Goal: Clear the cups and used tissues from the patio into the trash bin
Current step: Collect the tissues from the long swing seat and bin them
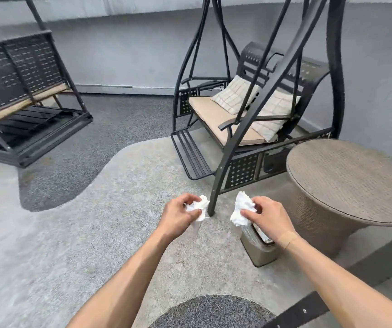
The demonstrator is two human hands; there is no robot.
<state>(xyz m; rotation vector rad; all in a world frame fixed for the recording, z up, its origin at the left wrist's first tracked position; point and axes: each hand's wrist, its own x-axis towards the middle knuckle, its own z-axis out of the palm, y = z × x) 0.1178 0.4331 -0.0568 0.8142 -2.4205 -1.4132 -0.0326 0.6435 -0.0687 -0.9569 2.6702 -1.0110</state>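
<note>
My left hand (179, 215) grips a crumpled white tissue (200, 205) and what looks like a clear plastic cup hanging below it, just left of a swing leg. My right hand (269, 216) holds a second crumpled white tissue (242, 211) directly above the small tan trash bin (260, 253), which stands on the floor with a clear liner at its rim. My right wrist hides part of the bin's opening.
A round wicker table (346, 183) stands right of the bin. A dark metal swing seat (228, 121) with two cushions is behind it, its front leg (216, 192) between my hands. Another swing bench (22, 95) sits far left. Grey carpeted floor spreads around.
</note>
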